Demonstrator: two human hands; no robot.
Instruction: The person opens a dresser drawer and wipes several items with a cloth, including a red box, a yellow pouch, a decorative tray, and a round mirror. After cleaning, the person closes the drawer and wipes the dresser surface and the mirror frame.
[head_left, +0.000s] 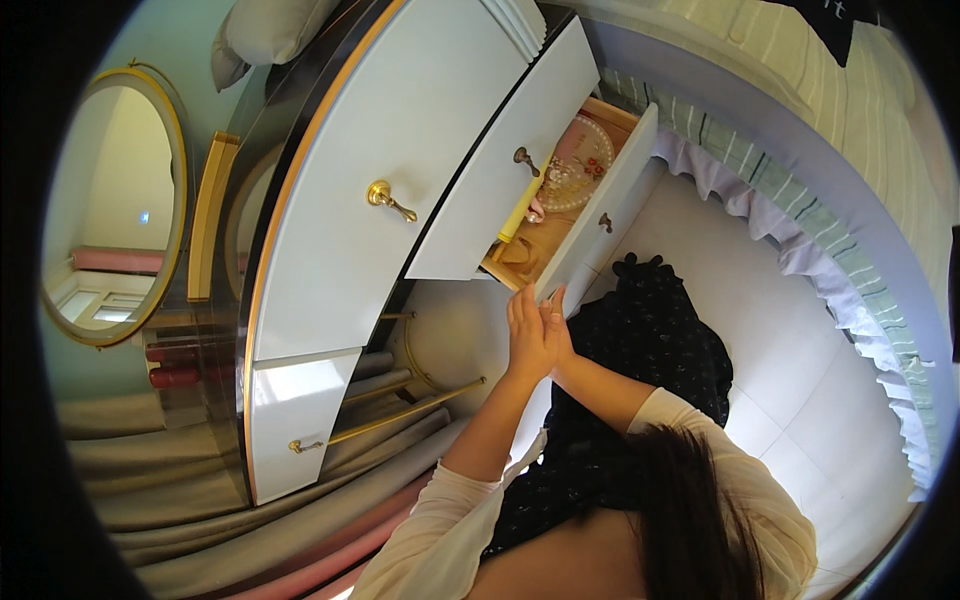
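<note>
My left hand (529, 337) and my right hand (560, 326) are pressed together, fingers stretched toward the near end of a pulled-out white drawer (579, 217). Whether anything lies between the palms is hidden. Inside the drawer rests a round clear piece with a beaded rim (574, 161), bearing red and pale decorations. A yellow strip (519, 206) lies along the drawer's inner side, with a small pink item with a pearl (535, 211) beside it. The near end of the drawer holds something tan (529, 247). A dark metal knob (605, 222) sits on the drawer front.
A white dressing table (337, 180) with gold handles stands at left, carrying an oval mirror (112, 210). Below it is a stool frame with gold bars (420, 405). Grey curtains (172, 480) hang at lower left. A bed with a ruffled skirt (795, 247) borders the tiled floor (787, 367).
</note>
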